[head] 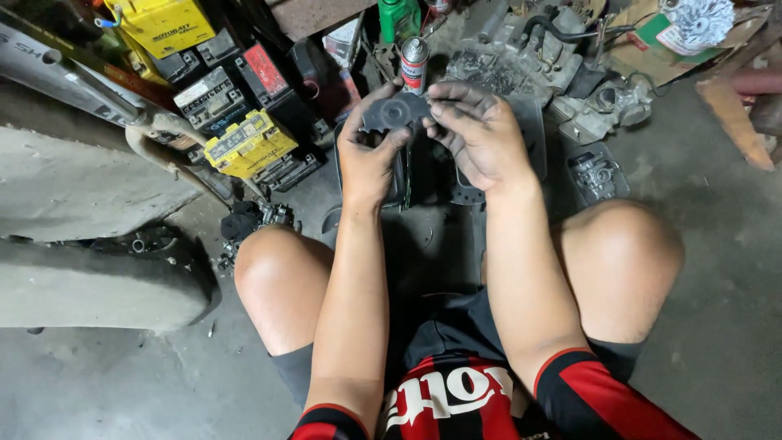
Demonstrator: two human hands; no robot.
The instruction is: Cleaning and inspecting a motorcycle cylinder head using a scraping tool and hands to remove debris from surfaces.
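Grey concrete floor (717, 269) lies under us as we squat, bare knees spread, and we read the scene from our left across to our right. Far left, a pale curved body panel (73, 187) rests near a bent metal pipe (155, 138). Beside these sit several boxy vehicle batteries, one yellow battery (248, 145) nearest to us and darker black batteries (210, 96) behind it. Between our knees and ahead of them our two hands meet, both smeared with dark grime. Our left hand (368, 151) grasps the lower left edge of a dark round rubber disc with a small centre hole (396, 112), thumb curled over its face. Our right hand (476, 134) pinches the disc's right edge, fingers bent over the top. The disc is held up off the floor, in front of a black plastic tray (533, 138) that lies beneath our hands. Just behind the disc stands a small red and silver spray can (415, 63), and a green bottle (397, 18) is further back. To the right lies a grey metal engine block (513, 57), then a small metal carburettor (619, 102), with torn brown cardboard (733, 114) at the far right.
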